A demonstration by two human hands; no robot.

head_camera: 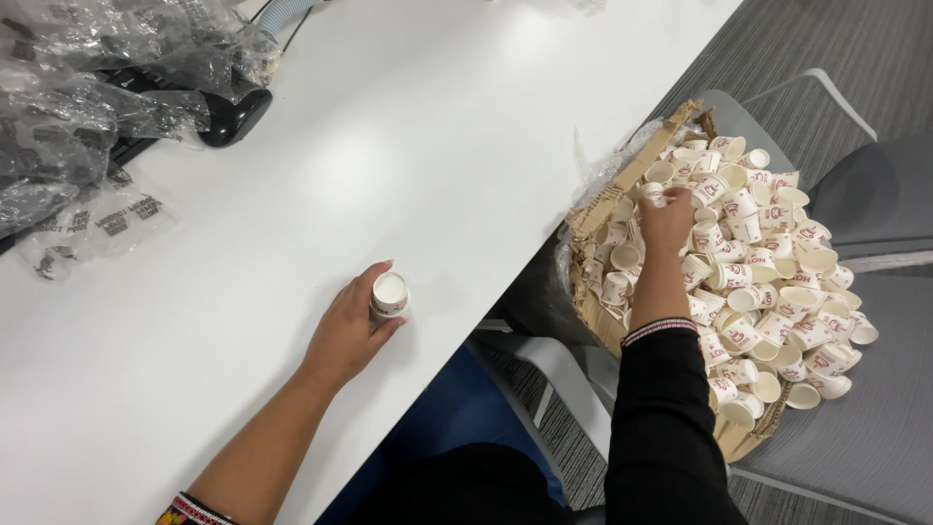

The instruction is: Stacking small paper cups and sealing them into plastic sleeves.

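The left hand (348, 332) rests on the white desk (418, 146) near its right edge, grip closed around a small upright paper cup (390, 297). The right hand (667, 222) (arm stretched forward, black sleeve) pinches another cup (653, 193) over the heaped cardboard box (622, 180) beside the desk.

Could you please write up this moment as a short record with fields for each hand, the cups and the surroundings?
left hand: left hand rests on the white table, fingers around a small stack of paper cups
right hand: right hand reaches into the cardboard box, fingers closed on a cup
box contents: a heap of loose paper cups, white with red print
box position: on a grey chair beside the table
table, far left: crumpled clear plastic bags
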